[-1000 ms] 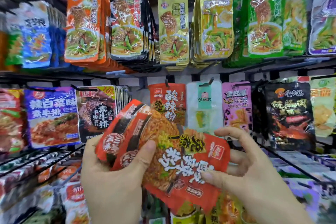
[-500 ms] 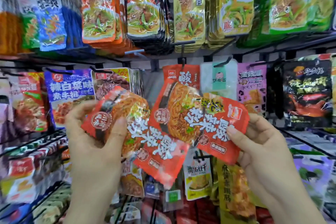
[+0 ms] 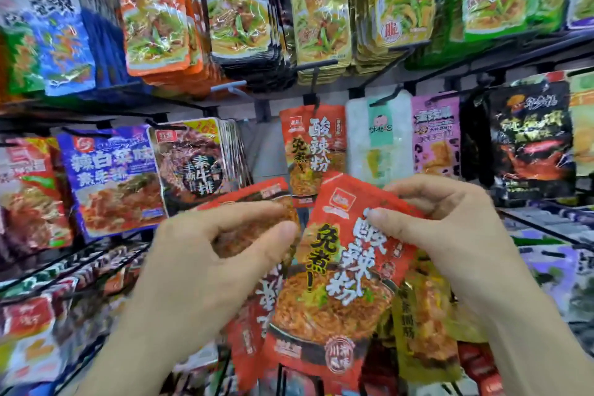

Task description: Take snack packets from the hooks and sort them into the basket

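our right hand pinches front packet top; left hand grips rear packet; both red, overlapping.

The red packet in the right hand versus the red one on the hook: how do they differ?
The held red packet is pinched near its top by the right hand and leans sideways; the hooked red packet hangs straight. The held one shows most of its front; the hooked one's bottom is hidden. Both share the same red noodle design.
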`<state>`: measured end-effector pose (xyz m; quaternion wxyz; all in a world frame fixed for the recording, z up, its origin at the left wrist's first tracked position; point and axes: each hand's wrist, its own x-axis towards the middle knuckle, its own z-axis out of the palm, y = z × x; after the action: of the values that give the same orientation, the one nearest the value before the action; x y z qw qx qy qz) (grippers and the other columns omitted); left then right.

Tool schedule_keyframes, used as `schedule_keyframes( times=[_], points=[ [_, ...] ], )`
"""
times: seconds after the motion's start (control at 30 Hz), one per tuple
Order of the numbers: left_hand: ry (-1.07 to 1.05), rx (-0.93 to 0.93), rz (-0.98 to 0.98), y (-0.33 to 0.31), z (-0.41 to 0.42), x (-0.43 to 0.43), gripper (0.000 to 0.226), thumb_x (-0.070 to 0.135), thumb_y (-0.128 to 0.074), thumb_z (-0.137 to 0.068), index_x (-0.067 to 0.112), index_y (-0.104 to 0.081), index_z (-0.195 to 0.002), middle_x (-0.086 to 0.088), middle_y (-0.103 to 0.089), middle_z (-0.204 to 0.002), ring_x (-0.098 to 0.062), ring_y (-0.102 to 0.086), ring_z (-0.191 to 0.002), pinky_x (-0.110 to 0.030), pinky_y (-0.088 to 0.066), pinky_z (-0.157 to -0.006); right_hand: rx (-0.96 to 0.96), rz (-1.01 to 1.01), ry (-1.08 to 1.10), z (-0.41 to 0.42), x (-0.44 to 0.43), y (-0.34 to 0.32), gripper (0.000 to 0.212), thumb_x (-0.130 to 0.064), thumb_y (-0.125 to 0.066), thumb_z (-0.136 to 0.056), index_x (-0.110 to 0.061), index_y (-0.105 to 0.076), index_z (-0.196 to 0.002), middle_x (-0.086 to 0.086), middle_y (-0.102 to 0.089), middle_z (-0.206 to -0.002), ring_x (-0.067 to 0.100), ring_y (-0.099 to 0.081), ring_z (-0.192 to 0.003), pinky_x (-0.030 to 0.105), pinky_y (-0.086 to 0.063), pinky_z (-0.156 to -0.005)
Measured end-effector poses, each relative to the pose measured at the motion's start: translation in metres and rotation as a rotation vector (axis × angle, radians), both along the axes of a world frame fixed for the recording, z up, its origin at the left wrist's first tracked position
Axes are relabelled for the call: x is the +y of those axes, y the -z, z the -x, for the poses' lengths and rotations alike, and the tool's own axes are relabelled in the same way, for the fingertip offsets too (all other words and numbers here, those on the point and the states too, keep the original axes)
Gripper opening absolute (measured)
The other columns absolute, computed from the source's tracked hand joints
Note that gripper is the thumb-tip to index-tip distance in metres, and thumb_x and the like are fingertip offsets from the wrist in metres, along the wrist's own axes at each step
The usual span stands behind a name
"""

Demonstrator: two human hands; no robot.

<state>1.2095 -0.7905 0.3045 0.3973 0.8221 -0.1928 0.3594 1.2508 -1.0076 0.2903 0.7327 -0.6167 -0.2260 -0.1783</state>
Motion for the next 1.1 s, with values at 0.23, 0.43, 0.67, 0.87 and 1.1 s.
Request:
schedule_keyframes(
  times=[0.23,0.43,0.67,0.87,1.1],
  points=[
    [0.145,0.068,0.332,0.002,-0.012,-0.024,0.012,0.036,-0.072,-0.065,0.025,-0.077,-0.065,0.002,-0.068,-0.054,-0.003,-0.051,-0.045,-0.015,-0.04,-0.045,0.119,-0.127,-0.265,-0.012,0.009,-0.01,0.026,-0.021,-0.078,-0.054,-0.008,-0.076,-0.078,0.013,-0.073,-0.077,0.02,-0.067,-0.063,0.027,-0.056,-0.055],
    [0.103,0.118,0.542,-0.02,-0.043,-0.015,0.009,0.03,-0.079,-0.069,0.022,-0.077,-0.068,0.001,-0.07,-0.06,-0.009,-0.054,-0.052,-0.026,-0.044,-0.056,0.16,-0.146,-0.169,-0.033,0.039,-0.042,0.015,-0.011,-0.072,-0.075,-0.005,-0.072,-0.089,0.013,-0.075,-0.081,0.021,-0.071,-0.066,0.032,-0.06,-0.062],
    [0.104,0.119,0.532,-0.041,-0.072,-0.025,0.02,0.028,-0.077,-0.078,0.013,-0.073,-0.064,-0.001,-0.066,-0.058,-0.01,-0.053,-0.053,-0.027,-0.043,-0.059,0.102,-0.224,-0.004,-0.048,0.046,-0.072,0.009,-0.01,-0.069,-0.086,-0.009,-0.067,-0.076,0.005,-0.072,-0.064,0.016,-0.068,-0.053,0.025,-0.053,-0.047],
    [0.09,0.069,0.516,-0.045,-0.075,-0.026,0.024,0.028,-0.076,-0.079,0.01,-0.072,-0.064,-0.007,-0.067,-0.058,-0.009,-0.057,-0.055,-0.028,-0.048,-0.055,0.057,-0.148,0.037,-0.056,0.045,-0.079,0.009,-0.013,-0.07,-0.086,-0.009,-0.069,-0.078,0.008,-0.074,-0.07,0.022,-0.071,-0.061,0.031,-0.057,-0.055],
    [0.113,0.065,0.515,-0.046,-0.07,-0.026,0.015,0.029,-0.076,-0.078,0.017,-0.075,-0.068,-0.011,-0.073,-0.071,-0.021,-0.067,-0.064,-0.034,-0.057,-0.062,-0.03,-0.138,0.056,-0.057,0.047,-0.08,0.007,-0.01,-0.071,-0.084,-0.006,-0.07,-0.079,0.015,-0.074,-0.078,0.024,-0.07,-0.067,0.038,-0.059,-0.062]
  ],
)
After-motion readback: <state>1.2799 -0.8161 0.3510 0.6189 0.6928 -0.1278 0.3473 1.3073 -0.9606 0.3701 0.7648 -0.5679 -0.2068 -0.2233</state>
